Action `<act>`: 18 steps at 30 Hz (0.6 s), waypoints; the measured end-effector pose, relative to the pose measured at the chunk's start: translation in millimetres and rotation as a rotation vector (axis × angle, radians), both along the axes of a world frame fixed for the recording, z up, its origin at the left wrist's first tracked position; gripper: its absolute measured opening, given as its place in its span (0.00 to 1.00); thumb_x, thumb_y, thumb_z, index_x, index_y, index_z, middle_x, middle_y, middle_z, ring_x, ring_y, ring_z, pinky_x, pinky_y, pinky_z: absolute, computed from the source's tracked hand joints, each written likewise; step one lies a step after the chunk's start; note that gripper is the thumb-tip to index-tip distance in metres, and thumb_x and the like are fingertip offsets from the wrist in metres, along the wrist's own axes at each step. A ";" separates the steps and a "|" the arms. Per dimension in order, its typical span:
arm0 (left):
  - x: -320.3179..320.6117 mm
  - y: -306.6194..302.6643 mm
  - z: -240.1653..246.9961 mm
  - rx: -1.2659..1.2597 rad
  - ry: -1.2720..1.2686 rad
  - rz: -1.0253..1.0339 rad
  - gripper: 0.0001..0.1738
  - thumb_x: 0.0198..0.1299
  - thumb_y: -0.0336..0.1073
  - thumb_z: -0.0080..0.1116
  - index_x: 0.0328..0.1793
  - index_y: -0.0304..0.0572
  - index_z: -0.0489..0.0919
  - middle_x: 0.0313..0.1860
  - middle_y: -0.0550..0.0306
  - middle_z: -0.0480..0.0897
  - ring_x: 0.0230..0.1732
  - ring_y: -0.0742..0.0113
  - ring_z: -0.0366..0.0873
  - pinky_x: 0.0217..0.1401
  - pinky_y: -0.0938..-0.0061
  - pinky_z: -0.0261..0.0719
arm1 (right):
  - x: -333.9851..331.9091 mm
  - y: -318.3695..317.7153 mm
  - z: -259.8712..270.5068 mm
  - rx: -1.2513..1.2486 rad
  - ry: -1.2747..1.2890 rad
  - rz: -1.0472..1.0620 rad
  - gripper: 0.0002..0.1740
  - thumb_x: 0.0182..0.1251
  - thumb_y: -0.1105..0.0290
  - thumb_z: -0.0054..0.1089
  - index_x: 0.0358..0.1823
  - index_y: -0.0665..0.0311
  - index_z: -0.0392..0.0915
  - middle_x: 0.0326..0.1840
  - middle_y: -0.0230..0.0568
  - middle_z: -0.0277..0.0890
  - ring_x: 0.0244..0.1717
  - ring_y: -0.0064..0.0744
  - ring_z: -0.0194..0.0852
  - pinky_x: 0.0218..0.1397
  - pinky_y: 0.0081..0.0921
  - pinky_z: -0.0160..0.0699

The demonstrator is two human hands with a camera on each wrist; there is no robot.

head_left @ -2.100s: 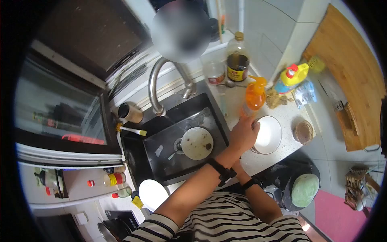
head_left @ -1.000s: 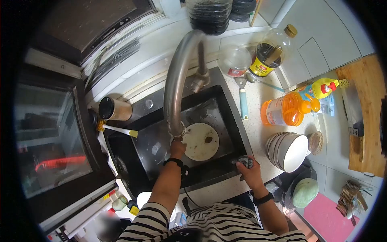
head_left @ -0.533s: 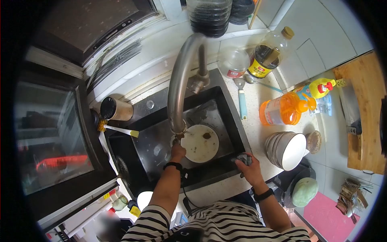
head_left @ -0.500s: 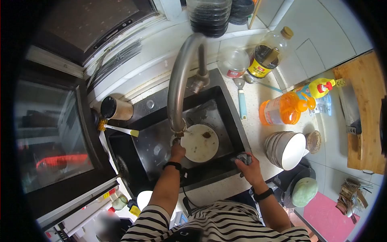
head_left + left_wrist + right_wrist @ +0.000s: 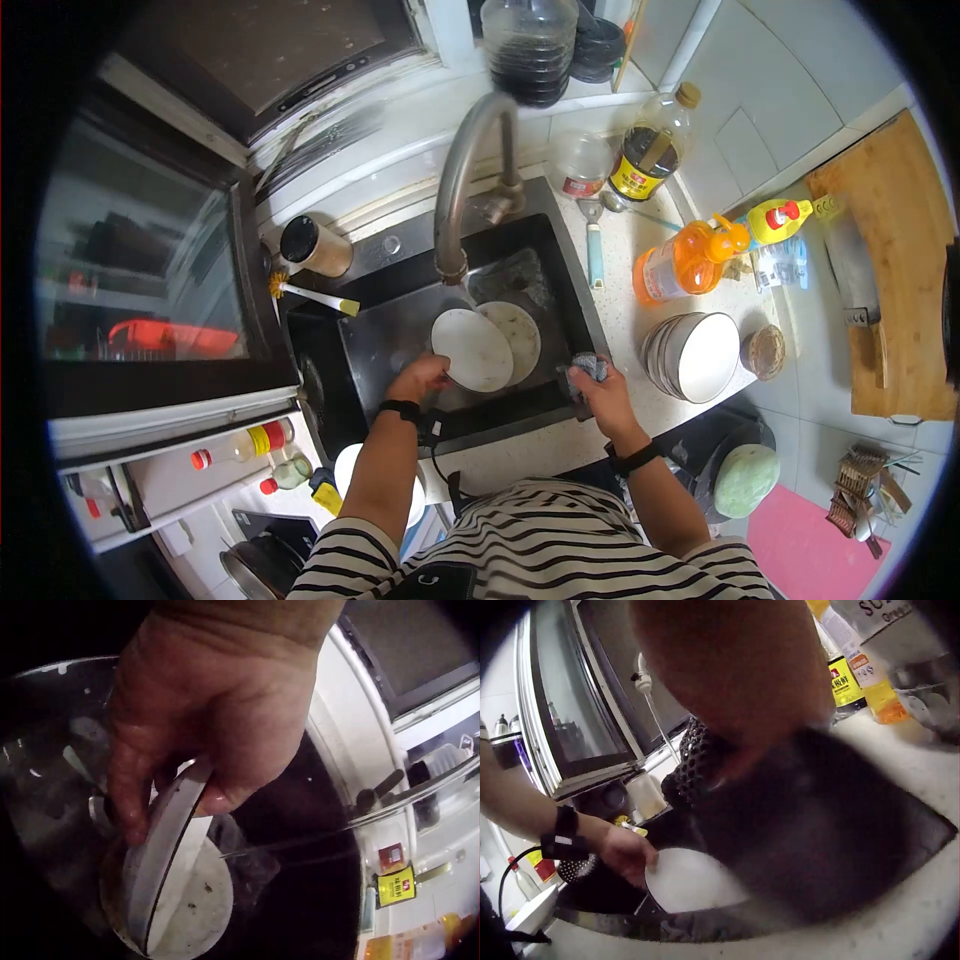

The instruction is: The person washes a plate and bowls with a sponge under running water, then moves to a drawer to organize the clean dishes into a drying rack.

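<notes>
Over the black sink (image 5: pixel 350 400), my left hand (image 5: pixel 418 378) pinches the edge of a white plate (image 5: pixel 472 350), which is tilted under the faucet (image 5: pixel 455 240). In the left wrist view the plate (image 5: pixel 169 847) stands steeply on edge between thumb and fingers. Partly hidden behind it, a second plate (image 5: pixel 522 335) with dark food specks lies in the sink. My right hand (image 5: pixel 608 400) grips a dark grey mesh scrubbing cloth (image 5: pixel 588 370) at the sink's right edge. In the right wrist view the mesh cloth (image 5: pixel 694 761) shows beyond the blurred hand. A thin stream of water (image 5: pixel 658 712) falls from the faucet.
Stacked bowls (image 5: pixel 695 357), an orange pump bottle (image 5: pixel 675 268) and a jar (image 5: pixel 763 352) stand on the right counter. A blue-handled peeler (image 5: pixel 595 255) lies beside the sink. A yellow-bristled brush (image 5: pixel 320 298) lies at the sink's left rim.
My left hand has lifted one plate off the other and tilted it. My right hand, earlier hidden behind the left arm, holds the cloth at the sink edge. The head view has shifted.
</notes>
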State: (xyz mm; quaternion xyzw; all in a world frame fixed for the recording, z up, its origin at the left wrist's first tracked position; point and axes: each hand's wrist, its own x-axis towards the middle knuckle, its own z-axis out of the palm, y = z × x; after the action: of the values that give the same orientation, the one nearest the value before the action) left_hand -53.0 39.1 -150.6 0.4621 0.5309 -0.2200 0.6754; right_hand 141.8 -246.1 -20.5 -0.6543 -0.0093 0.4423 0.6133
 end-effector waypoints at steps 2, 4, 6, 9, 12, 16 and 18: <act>0.4 0.3 17.7 0.066 0.007 0.048 0.29 0.50 0.29 0.54 0.61 0.30 0.64 0.45 0.46 0.79 0.36 0.55 0.82 0.38 0.67 0.84 | 2.0 6.4 -3.8 0.074 0.060 -0.008 0.12 0.64 0.66 0.61 0.45 0.63 0.73 0.33 0.28 0.75 0.31 0.15 0.69 0.31 0.17 0.71; 0.2 -4.2 47.5 0.147 -0.030 0.102 0.31 0.50 0.28 0.53 0.63 0.31 0.62 0.47 0.45 0.78 0.40 0.53 0.82 0.40 0.65 0.85 | 3.4 20.1 1.8 0.125 0.104 0.008 0.11 0.65 0.66 0.60 0.45 0.62 0.73 0.35 0.29 0.75 0.33 0.17 0.71 0.33 0.19 0.72; 4.5 -14.9 83.0 0.248 -0.114 0.162 0.31 0.50 0.27 0.52 0.64 0.32 0.61 0.50 0.44 0.77 0.43 0.52 0.81 0.42 0.63 0.85 | 4.3 39.9 9.6 0.137 0.074 0.028 0.11 0.67 0.66 0.58 0.46 0.62 0.73 0.35 0.29 0.76 0.32 0.18 0.72 0.32 0.19 0.73; 2.0 -25.3 103.6 0.207 -0.216 0.281 0.32 0.52 0.26 0.50 0.66 0.34 0.58 0.53 0.44 0.76 0.47 0.54 0.80 0.44 0.63 0.84 | 7.4 71.3 6.4 0.195 -0.122 0.080 0.14 0.67 0.68 0.55 0.50 0.66 0.72 0.39 0.35 0.78 0.36 0.25 0.75 0.38 0.23 0.74; 8.4 -47.7 106.6 0.211 -0.297 0.476 0.31 0.53 0.26 0.48 0.66 0.37 0.58 0.52 0.45 0.76 0.47 0.57 0.80 0.46 0.64 0.83 | 0.5 107.6 11.6 0.041 -0.366 0.275 0.17 0.65 0.70 0.53 0.54 0.67 0.71 0.43 0.46 0.79 0.42 0.35 0.78 0.46 0.28 0.75; 20.4 -72.1 115.4 0.160 -0.381 0.675 0.27 0.56 0.26 0.46 0.64 0.42 0.64 0.43 0.53 0.78 0.36 0.63 0.79 0.39 0.69 0.82 | -47.0 136.2 -12.5 0.322 -1.026 0.506 0.23 0.62 0.67 0.56 0.58 0.66 0.70 0.33 0.48 0.78 0.31 0.32 0.80 0.35 0.29 0.77; 9.9 -68.1 97.5 0.110 -0.464 0.734 0.25 0.55 0.26 0.45 0.62 0.42 0.64 0.37 0.54 0.77 0.31 0.66 0.77 0.36 0.70 0.83 | -71.1 128.1 -15.2 0.272 -0.644 0.668 0.22 0.61 0.67 0.57 0.55 0.68 0.71 0.43 0.51 0.77 0.45 0.45 0.79 0.46 0.34 0.76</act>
State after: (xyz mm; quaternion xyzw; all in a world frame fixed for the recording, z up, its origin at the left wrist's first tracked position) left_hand -43.1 -29.1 -53.2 0.3150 0.5053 0.1730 0.7846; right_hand 70.7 -118.0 -35.7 -0.6332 -0.4660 0.3847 0.4836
